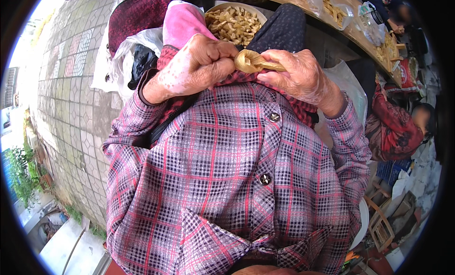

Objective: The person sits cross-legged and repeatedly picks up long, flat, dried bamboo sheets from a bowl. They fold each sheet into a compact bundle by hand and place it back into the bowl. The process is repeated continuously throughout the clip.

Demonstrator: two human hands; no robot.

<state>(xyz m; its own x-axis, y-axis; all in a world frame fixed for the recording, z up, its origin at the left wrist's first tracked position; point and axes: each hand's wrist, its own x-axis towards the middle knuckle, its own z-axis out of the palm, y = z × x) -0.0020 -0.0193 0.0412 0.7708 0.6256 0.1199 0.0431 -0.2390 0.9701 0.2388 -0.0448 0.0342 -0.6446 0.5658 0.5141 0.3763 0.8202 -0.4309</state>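
Observation:
In the middle of the head view, my left hand (192, 68) is closed at the left end of a tan, twisted and knotted strip (247, 60), its fingers curled beside the loop. My right hand (296, 73) grips the strip's flat tail between thumb and fingers. Both are raised over my lap. Beyond them a round bowl (259, 18) holds several short tan pieces (230, 22), between a pink cloth (177, 23) and dark dotted fabric (279, 31) on my legs.
A wooden table (303, 1) with bagged tan strips (332, 9) runs along the upper right. Another person in red (398, 132) is at the right, another (384, 2) at the top right. Bags (128, 61) lie left of my lap beside tiled paving (71, 109).

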